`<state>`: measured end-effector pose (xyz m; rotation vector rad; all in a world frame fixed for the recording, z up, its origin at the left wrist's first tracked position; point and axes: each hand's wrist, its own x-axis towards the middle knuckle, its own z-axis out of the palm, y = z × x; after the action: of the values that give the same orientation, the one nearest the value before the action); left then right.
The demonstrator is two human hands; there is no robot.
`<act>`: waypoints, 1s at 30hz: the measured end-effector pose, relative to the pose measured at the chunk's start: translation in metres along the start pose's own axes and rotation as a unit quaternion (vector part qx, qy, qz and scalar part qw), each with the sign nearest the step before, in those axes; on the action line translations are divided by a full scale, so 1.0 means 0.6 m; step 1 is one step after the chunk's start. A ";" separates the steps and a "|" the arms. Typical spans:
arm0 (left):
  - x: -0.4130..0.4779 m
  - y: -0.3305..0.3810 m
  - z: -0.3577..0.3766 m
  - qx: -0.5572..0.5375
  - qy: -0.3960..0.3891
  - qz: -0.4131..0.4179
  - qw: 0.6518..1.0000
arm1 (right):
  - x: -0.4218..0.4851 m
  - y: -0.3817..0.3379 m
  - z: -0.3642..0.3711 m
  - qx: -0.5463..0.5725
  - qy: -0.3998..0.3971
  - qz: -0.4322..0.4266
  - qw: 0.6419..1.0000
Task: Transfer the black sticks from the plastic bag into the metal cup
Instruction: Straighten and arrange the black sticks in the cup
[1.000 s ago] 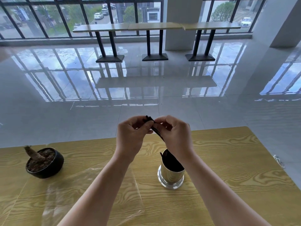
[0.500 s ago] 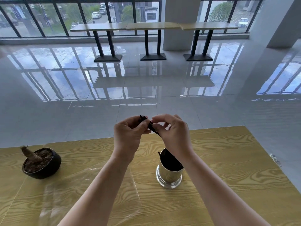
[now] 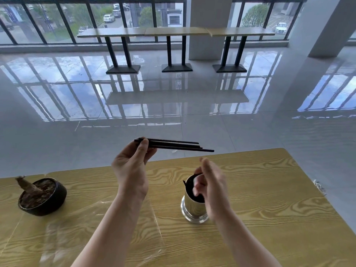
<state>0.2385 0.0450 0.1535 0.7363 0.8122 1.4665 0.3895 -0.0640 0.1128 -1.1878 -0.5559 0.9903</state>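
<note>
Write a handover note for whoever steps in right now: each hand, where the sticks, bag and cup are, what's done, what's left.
Left hand: pinching a bundle of black sticks at one end, held roughly level above the table's far edge.
Right hand: at the mouth of the metal cup, blurred; grip unclear.
Cup stands upright on the wooden table, dark contents already inside.
Plastic bag lies flat near the left forearm.
Left: tip the held sticks into the cup.

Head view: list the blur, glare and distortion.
Head view: the right hand is motion-blurred over the metal cup; the left hand and black sticks stay sharp; window glare streaks the glossy floor; wide-angle bending tilts the pillar.
</note>
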 end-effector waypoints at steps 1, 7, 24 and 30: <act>-0.006 -0.004 0.000 -0.001 -0.002 0.001 1.000 | -0.001 -0.002 0.011 0.015 -0.054 0.037 0.998; -0.045 -0.029 -0.011 -0.028 -0.014 -0.037 0.999 | 0.031 -0.040 0.043 0.248 0.018 0.143 0.958; -0.088 -0.122 -0.054 0.316 -0.099 -0.085 0.940 | 0.042 -0.086 -0.100 -0.380 0.079 -0.218 0.895; -0.091 -0.144 -0.051 0.493 -0.153 -0.082 0.853 | 0.045 -0.014 -0.092 -0.425 0.048 -0.127 0.895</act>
<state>0.2634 -0.0104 0.0656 1.5705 1.3378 0.6596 0.4503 -0.0690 0.0998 -1.8604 -1.0964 0.4390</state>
